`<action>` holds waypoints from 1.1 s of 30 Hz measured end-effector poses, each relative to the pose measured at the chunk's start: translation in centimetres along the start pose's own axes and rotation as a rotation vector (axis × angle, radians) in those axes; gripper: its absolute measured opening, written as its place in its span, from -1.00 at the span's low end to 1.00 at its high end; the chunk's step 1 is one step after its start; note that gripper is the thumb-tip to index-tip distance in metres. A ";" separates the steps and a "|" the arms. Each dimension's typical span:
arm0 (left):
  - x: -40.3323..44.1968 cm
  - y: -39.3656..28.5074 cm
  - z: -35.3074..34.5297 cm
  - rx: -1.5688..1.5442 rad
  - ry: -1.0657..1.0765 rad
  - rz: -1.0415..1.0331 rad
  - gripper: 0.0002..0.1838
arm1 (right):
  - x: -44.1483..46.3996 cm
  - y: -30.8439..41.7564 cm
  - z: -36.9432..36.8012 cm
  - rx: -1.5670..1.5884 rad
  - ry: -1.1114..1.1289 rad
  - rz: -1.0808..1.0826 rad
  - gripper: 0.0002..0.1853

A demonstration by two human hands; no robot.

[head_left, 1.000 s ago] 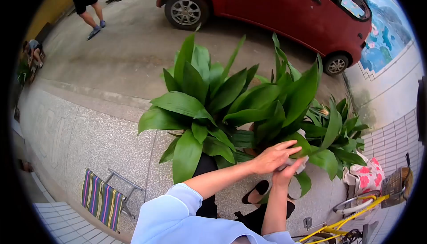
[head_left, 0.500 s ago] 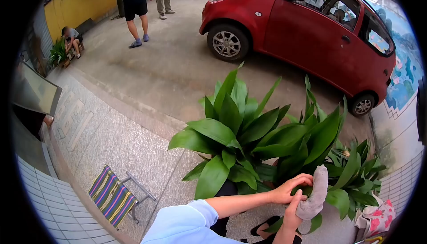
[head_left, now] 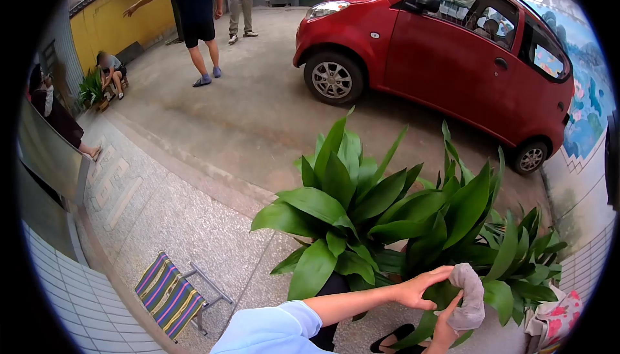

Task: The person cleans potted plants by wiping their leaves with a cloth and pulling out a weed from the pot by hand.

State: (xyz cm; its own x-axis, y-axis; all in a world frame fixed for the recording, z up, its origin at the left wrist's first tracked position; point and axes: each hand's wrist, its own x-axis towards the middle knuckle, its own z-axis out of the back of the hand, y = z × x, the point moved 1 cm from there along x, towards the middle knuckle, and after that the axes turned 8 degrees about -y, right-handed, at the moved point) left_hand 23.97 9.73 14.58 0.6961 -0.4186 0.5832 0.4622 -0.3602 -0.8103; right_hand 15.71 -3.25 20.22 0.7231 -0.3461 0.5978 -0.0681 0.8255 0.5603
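Note:
A crumpled grey cloth (head_left: pixel 470 297) bends in a curve above the leaves at the lower right. My right hand (head_left: pixel 445 329) grips it from below, thumb up along its inner side; the other fingers are hidden. My left hand (head_left: pixel 413 289) reaches in from the left, thumb and fingers spread apart, its fingertips at the upper end of the cloth. Green leaf surface shows between the two hands. Broad-leaved green plants (head_left: pixel 361 205) stand directly in front of my hands.
A striped folding stool (head_left: pixel 169 296) stands at lower left. A red car (head_left: pixel 439 63) is parked beyond the plants. Flowered fabric (head_left: pixel 557 318) lies at lower right. Several people are around the yard, one in dark shorts (head_left: pixel 199 31) standing and one sitting (head_left: pixel 111 73) by the yellow wall.
My left thumb has moved away from the fingers. The cloth is now more curved, and both hands sit slightly lower in view. The view has tilted up a little.

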 end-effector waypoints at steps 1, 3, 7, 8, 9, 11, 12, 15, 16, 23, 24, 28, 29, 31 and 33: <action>0.0 -0.2 -0.2 0.016 0.031 -0.001 -0.03 | 0.2 0.3 0.3 0.034 -0.031 0.032 -0.74; 0.1 -0.5 -0.6 0.061 0.053 0.005 0.04 | 1.3 1.9 1.8 -0.048 0.020 0.083 -0.75; 0.2 -0.8 -1.4 0.199 0.010 0.009 0.15 | 2.8 3.2 4.2 -0.039 0.091 0.206 -0.73; 0.1 -0.7 -1.6 0.242 -0.002 0.004 0.17 | 2.9 3.0 4.4 0.022 0.086 0.225 -0.73; 0.1 -0.6 -1.9 0.270 -0.007 -0.015 0.16 | 3.0 2.9 4.7 0.027 0.154 0.214 -0.70; 0.1 -0.4 -2.4 0.326 -0.019 -0.053 0.16 | 3.1 2.7 5.0 0.037 0.294 0.190 -0.65; 0.0 -0.2 -2.7 0.346 -0.032 -0.048 0.15 | 3.2 3.3 5.0 0.002 0.258 0.242 -0.68; -0.3 0.1 -3.4 0.379 -0.077 -0.037 0.12 | 2.9 5.4 4.6 -0.152 0.145 0.362 -0.81; -0.4 0.1 -3.5 0.373 -0.093 -0.037 0.11 | 2.9 5.8 4.7 -0.052 0.156 0.307 -0.81; -0.6 -0.1 -3.9 0.283 -0.169 -0.091 0.03 | 2.9 4.8 5.0 0.218 0.244 0.062 -0.78; -0.5 -0.4 -3.8 0.286 -0.160 -0.081 0.02 | 3.0 4.6 4.9 0.267 0.251 0.076 -0.77; -0.3 -1.1 -3.5 0.307 -0.143 -0.055 -0.02 | 2.8 4.8 5.0 0.377 0.222 -0.009 -0.75; -0.3 -1.2 -3.5 0.311 -0.142 -0.056 -0.02 | 2.8 4.7 5.0 0.393 0.217 -0.008 -0.75; -0.3 -0.9 -3.7 0.313 -0.148 -0.068 -0.03 | 2.8 4.6 4.9 0.426 0.209 -0.016 -0.75; -0.3 -0.8 -3.6 0.312 -0.158 -0.077 -0.04 | 2.8 4.5 4.9 0.460 0.204 -0.037 -0.74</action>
State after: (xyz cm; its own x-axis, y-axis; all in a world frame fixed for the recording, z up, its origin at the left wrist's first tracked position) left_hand 21.40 7.11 15.32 0.7178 -0.2567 0.6472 0.6454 -0.1036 -0.7568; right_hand 14.05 -2.73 27.21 0.8473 -0.2391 0.4742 -0.3026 0.5164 0.8011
